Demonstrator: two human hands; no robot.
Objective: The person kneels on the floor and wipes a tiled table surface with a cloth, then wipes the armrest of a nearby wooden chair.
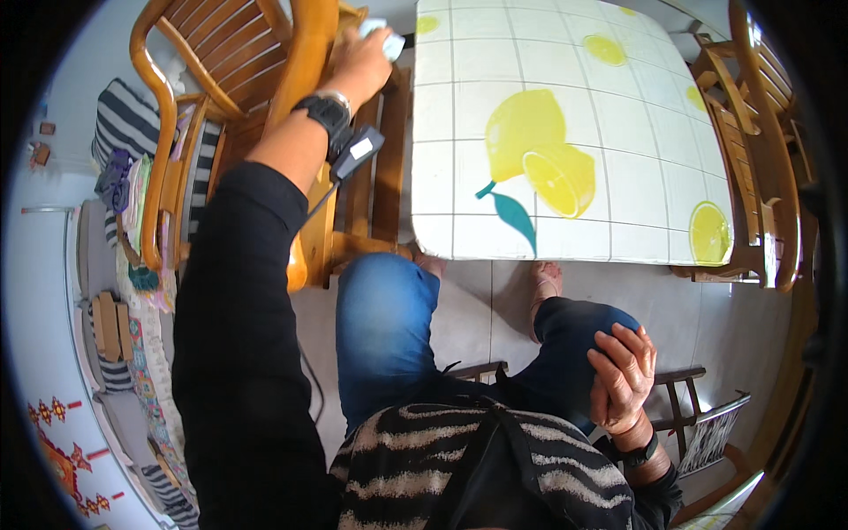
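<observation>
My left hand [361, 66] reaches far forward and grips a crumpled pale blue-white cloth [385, 41]. It is beside the thick wooden post of a chair [310, 59], left of the table [457, 192]; whether the cloth touches the wood cannot be made out. A black watch and a bracelet circle this wrist, with a small black device [359, 152] on a cable near it. My right hand [623, 381] is by my right knee, fingers loosely curled and holding nothing visible. A dark band is on that wrist too.
The table's cover bears lemons and a grid. Wooden chairs [762, 165] stand along its right side. A low stool frame [689, 417] is behind my right hand. At left, a long seat holds striped cushions [122, 122], folded cloths [136, 192] and a cardboard piece [111, 328].
</observation>
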